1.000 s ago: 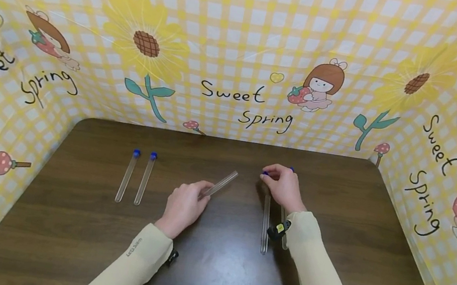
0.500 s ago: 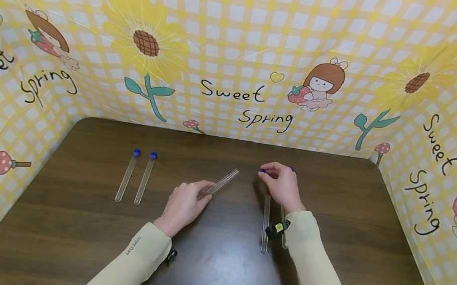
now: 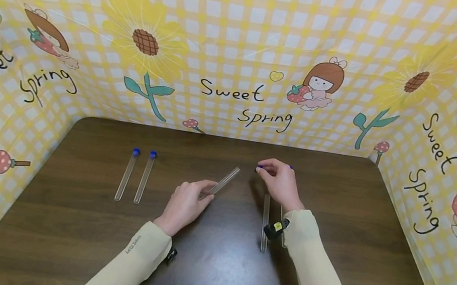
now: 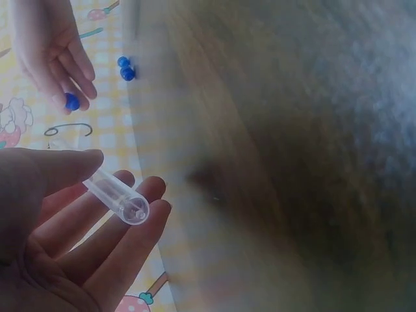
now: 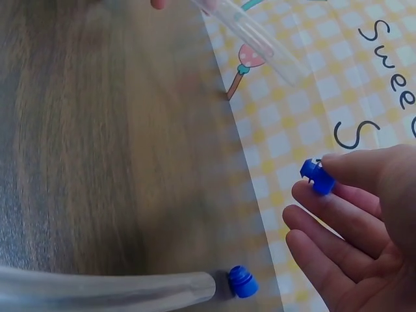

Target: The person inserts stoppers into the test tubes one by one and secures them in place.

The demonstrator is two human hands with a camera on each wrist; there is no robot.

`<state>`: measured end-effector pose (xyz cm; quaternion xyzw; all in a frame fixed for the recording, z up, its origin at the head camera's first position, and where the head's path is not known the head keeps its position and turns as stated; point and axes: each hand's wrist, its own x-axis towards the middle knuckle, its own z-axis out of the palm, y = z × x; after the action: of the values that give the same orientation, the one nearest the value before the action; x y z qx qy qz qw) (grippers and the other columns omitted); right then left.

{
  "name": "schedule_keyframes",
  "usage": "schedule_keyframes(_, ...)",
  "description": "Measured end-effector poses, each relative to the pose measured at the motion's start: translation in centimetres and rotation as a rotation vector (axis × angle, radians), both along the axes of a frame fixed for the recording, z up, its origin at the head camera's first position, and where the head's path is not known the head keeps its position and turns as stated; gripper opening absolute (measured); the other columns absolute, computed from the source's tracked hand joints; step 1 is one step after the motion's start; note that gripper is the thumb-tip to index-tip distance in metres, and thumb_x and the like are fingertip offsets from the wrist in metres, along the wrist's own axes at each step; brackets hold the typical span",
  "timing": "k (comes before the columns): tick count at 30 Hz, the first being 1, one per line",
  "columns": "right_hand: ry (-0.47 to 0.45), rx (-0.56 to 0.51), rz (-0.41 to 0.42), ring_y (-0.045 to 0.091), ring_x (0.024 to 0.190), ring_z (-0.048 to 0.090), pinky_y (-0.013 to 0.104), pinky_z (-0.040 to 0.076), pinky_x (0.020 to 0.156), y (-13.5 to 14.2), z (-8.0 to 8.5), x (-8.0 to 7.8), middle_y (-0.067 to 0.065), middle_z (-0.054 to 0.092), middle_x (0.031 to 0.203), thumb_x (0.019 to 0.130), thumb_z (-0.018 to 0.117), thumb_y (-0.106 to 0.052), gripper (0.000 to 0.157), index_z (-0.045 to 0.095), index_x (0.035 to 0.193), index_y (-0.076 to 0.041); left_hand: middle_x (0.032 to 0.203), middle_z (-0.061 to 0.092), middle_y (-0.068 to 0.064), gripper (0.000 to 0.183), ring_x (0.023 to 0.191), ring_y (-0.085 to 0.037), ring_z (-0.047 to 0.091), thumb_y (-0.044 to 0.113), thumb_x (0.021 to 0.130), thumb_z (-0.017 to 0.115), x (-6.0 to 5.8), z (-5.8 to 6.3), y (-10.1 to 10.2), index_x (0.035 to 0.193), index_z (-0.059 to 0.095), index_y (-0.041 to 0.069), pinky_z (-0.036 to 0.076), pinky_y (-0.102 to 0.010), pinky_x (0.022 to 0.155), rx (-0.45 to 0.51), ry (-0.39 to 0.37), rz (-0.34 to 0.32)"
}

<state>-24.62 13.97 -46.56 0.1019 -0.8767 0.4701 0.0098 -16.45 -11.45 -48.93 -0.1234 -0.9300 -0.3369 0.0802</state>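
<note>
In the head view my left hand [image 3: 182,206] holds a clear, uncapped test tube [image 3: 226,181], its far end pointing up and to the right. Thumb and fingers pinch the tube in the left wrist view. My right hand [image 3: 282,185] pinches a small blue cap [image 5: 318,177] between thumb and fingers, a short way right of the tube's end. Below the right hand lies another clear test tube [image 3: 265,225]. Beside it is one more, partly hidden by the wrist. A loose blue cap [image 5: 243,282] sits just off an open tube end in the right wrist view.
Two test tubes with blue caps, one [image 3: 126,178] left of the other [image 3: 144,181], lie side by side on the left of the dark wooden table [image 3: 78,238]. A yellow checked cloth [image 3: 238,37] walls in the back and both sides.
My right hand has moved slightly left and away from me with the blue cap. The left hand has barely shifted, its tube still tilted the same way.
</note>
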Motion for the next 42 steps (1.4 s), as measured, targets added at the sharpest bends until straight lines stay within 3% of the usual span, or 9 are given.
schedule_keyframes(16, 0.011, -0.051, 0.022, 0.021, 0.1, 0.068, 0.043, 0.051, 0.09, -1.1, 0.4, 0.5, 0.002, 0.075, 0.103, 0.1, 0.069, -0.023, 0.023, 0.072, 0.117, -0.008, 0.103, 0.076, -0.005, 0.034, 0.082, -0.019, 0.073, 0.011, 0.093, 0.076, 0.3, -0.2, 0.3, 0.127, 0.071, 0.01, 0.052, -0.033, 0.06, 0.004, -0.021, -0.025)
schedule_keyframes(24, 0.011, -0.055, 0.023, 0.021, 0.099, 0.068, 0.043, 0.051, 0.09, -1.7, 0.3, 0.8, 0.003, 0.075, 0.102, 0.101, 0.068, -0.021, 0.022, 0.073, 0.116, -0.007, 0.102, 0.076, -0.007, 0.034, 0.087, -0.019, 0.074, 0.009, 0.093, 0.076, 0.2, -0.4, 0.3, 0.126, 0.071, 0.008, 0.057, -0.036, 0.069, 0.014, -0.026, -0.042)
schedule_keyframes(34, 0.017, -0.067, 0.033, 0.02, 0.099, 0.068, 0.043, 0.051, 0.091, -2.1, 0.3, 1.0, 0.0, 0.075, 0.102, 0.101, 0.067, -0.022, 0.019, 0.073, 0.115, -0.01, 0.102, 0.076, -0.004, 0.034, 0.085, -0.013, 0.072, 0.009, 0.093, 0.076, 0.1, -0.5, 0.5, 0.126, 0.072, 0.01, 0.057, -0.033, 0.07, 0.024, -0.041, -0.053)
schedule_keyframes(42, 0.001, -0.044, 0.057, 0.021, 0.102, 0.067, 0.045, 0.051, 0.092, -2.3, 0.2, 1.1, 0.001, 0.074, 0.106, 0.102, 0.065, -0.024, 0.025, 0.072, 0.119, -0.006, 0.098, 0.076, -0.004, 0.033, 0.081, -0.011, 0.071, 0.008, 0.092, 0.077, 0.0, -0.4, 0.5, 0.125, 0.073, 0.008, 0.057, -0.032, 0.069, 0.035, -0.029, -0.064)
